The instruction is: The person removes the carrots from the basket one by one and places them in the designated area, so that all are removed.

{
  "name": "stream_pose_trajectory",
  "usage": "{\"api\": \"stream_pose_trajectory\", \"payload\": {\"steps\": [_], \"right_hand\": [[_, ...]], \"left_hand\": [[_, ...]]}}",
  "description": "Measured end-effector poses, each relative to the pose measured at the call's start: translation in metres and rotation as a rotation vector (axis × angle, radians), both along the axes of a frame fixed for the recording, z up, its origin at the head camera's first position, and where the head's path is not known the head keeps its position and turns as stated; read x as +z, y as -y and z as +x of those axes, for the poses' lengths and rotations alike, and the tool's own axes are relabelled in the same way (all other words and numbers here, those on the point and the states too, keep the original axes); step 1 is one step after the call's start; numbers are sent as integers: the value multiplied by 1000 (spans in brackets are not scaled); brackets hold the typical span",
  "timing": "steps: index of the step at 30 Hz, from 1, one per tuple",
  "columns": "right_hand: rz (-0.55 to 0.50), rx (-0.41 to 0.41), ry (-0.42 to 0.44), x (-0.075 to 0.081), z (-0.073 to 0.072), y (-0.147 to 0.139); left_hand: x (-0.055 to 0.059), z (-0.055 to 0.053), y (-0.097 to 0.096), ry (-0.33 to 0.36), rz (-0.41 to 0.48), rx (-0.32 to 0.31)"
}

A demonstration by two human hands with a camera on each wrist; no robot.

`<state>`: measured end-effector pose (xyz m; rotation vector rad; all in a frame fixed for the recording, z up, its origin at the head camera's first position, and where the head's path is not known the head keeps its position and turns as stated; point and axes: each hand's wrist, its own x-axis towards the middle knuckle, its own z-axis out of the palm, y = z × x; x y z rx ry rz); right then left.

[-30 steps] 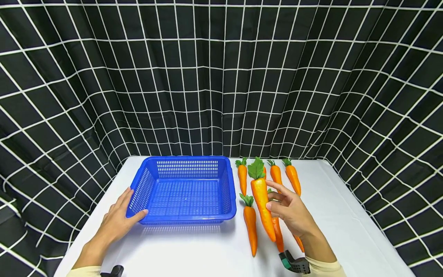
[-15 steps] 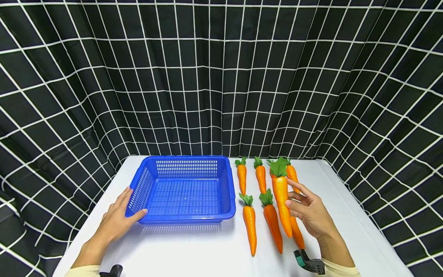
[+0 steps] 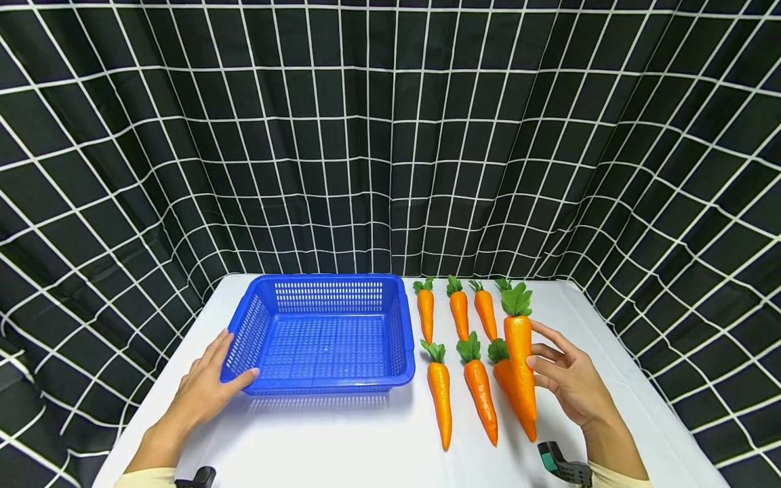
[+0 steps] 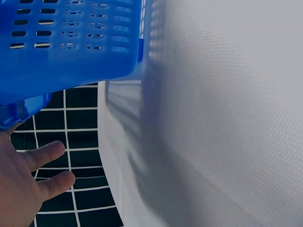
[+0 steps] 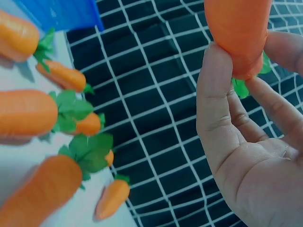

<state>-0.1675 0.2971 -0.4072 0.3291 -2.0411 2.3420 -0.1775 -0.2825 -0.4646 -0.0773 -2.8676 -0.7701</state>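
My right hand [image 3: 570, 376] pinches a carrot [image 3: 520, 359] with green leaves between thumb and fingers, upright with its leaves at the top. In the right wrist view the thumb presses one side of the carrot [image 5: 241, 35]. In the head view it overlaps another carrot [image 3: 508, 383] in the front row. At the left, my left hand [image 3: 204, 386] rests at the near left corner of a blue plastic basket [image 3: 317, 388], thumb at the rim and fingers along the outer side. The left wrist view shows two straight, spread fingers [image 4: 49, 153] below the basket wall [image 4: 71, 61].
Beside the basket, several carrots lie in two rows, including a near left carrot [image 3: 441, 403], a middle one [image 3: 481, 400] and a far left one [image 3: 426, 315]. All stand on a white tabletop [image 3: 329, 447]. A black gridded curtain [image 3: 390, 135] encloses the back and sides.
My right hand has carried the carrot to the right, past the middle of the front row, uncovering the carrots it overlapped before. The left hand and basket stay almost where they were.
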Motion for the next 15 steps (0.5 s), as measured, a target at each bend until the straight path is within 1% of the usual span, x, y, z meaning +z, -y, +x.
{"api": "stream_pose_trajectory", "payload": {"steps": [7,15], "right_hand": [[12,-39,42,-6,2,-12],[28,-48,118,-15,2,-25]], "left_hand": [[1,1,-1,4,-6,3],[1,1,-1,-2,-1,2]]}}
